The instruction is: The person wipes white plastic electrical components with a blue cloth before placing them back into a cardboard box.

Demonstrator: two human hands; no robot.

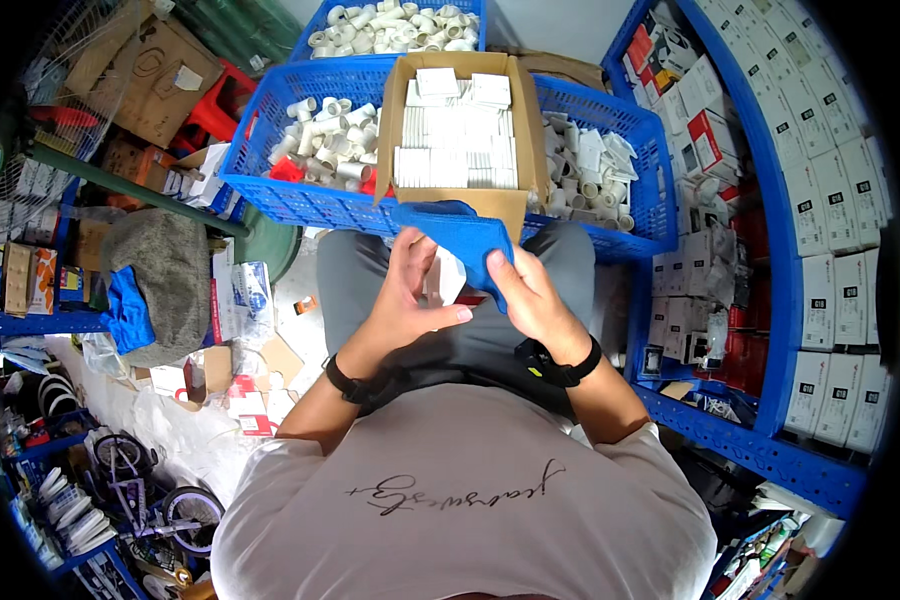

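Observation:
My right hand grips a folded blue cloth, thumb on top, in front of my lap. Under the cloth shows a white flat piece, partly hidden; its kind I cannot tell. My left hand is beside it with fingers and thumb spread; whether its fingertips touch the cloth or the white piece is unclear. Just beyond the hands stands an open cardboard box with rows of thin white square pieces, a few lying loose on top.
Blue plastic crates of white plastic pipe fittings flank the box. Blue shelving with white cartons stands right. A round stool or seat with a grey cover, a green pole and floor cartons are left.

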